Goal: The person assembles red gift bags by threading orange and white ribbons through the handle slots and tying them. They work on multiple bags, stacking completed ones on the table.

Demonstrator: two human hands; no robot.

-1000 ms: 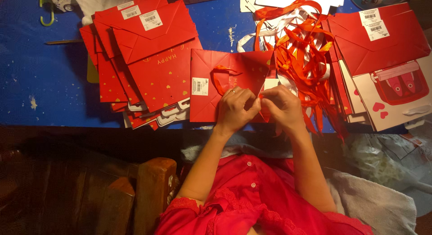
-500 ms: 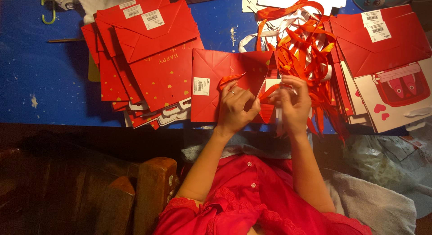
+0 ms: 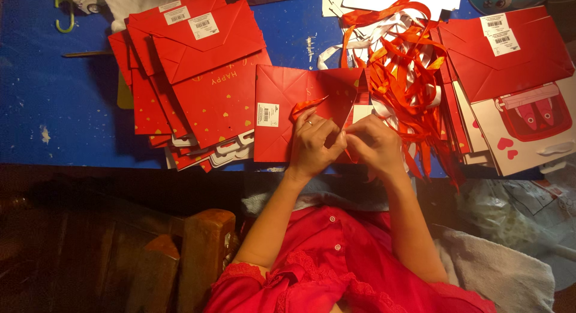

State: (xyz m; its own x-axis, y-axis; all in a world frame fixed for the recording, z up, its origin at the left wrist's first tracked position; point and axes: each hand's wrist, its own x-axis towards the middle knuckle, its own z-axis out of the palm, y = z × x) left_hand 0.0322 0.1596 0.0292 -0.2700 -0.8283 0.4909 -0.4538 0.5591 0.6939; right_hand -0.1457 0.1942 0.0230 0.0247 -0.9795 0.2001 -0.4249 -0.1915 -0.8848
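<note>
Flat red paper gift bag (image 3: 282,118) lies at twelve o'clock; both my grips, left hand (image 3: 313,146) and right hand (image 3: 375,146), pinch its orange ribbon handle (image 3: 309,104), which I judge needs threading next.

2 hands (image 3: 315,145), 2 bag stacks (image 3: 198,79), 1 flat bag (image 3: 282,118).

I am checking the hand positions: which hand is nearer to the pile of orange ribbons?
Right. The right hand lies just beside the pile of orange ribbons, at its lower edge. The left hand rests farther away, on the flat red bag.
</note>
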